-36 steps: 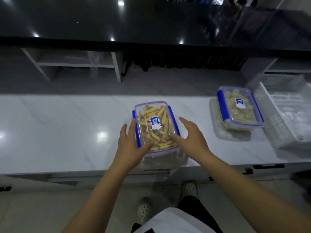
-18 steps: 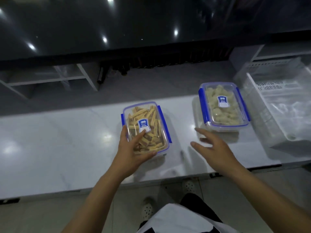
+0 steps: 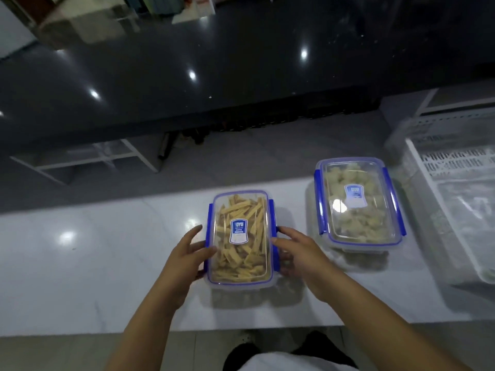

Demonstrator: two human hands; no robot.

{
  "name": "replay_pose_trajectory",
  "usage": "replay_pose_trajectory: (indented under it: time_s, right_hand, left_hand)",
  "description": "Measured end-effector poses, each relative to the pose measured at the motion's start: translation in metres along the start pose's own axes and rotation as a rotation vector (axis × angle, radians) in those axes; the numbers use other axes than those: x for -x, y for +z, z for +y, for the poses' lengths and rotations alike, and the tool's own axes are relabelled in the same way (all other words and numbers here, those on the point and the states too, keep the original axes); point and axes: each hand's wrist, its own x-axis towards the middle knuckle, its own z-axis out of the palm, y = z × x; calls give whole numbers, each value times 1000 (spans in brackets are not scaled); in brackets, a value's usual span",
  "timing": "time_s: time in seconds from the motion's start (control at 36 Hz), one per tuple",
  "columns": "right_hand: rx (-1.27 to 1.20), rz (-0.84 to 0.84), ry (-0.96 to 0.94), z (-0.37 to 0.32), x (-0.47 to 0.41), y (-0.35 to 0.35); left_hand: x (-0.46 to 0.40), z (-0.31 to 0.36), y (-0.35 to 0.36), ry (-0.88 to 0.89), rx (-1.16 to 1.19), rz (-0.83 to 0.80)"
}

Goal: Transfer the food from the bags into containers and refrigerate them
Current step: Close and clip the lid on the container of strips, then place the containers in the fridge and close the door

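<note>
A clear lidded container of yellow food strips [image 3: 241, 236] with blue side clips stands on the white counter [image 3: 93, 263], near its front edge. My left hand [image 3: 187, 255] grips its left side, thumb on the lid. My right hand [image 3: 297, 253] holds its right side at the blue clip. To the right stands a second clear container with pale food chunks [image 3: 357, 204], its lid on and blue clips down; neither hand touches it.
A white slotted plastic basket [image 3: 455, 210] lined with clear plastic sits at the counter's right end. Behind the counter runs a glossy black surface [image 3: 214, 62]. White shelving [image 3: 88, 159] stands on the floor beyond.
My right hand came back from hovering near the second container and now holds the strip container's right side. The left hand stayed on that container. The view shifted.
</note>
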Motion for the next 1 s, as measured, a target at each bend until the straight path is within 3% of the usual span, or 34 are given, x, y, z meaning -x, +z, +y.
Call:
replay_pose_trajectory:
  time_s: [0.22,0.56,0.72,1.0]
  right_hand:
    - [-22,95,24,-11,9,23]
    - [-275,449,-160,31,86,79]
    - [-484,574,-249,67,173,87]
    - [-727,947,-317,179,316,73]
  left_hand:
    - [-34,8,-28,-134,-72,-332]
    - [-49,35,-54,62,-212,-744]
    - [-15,40,-11,89,-351,-1021]
    - [99,-8,112,-10,-494,-1479]
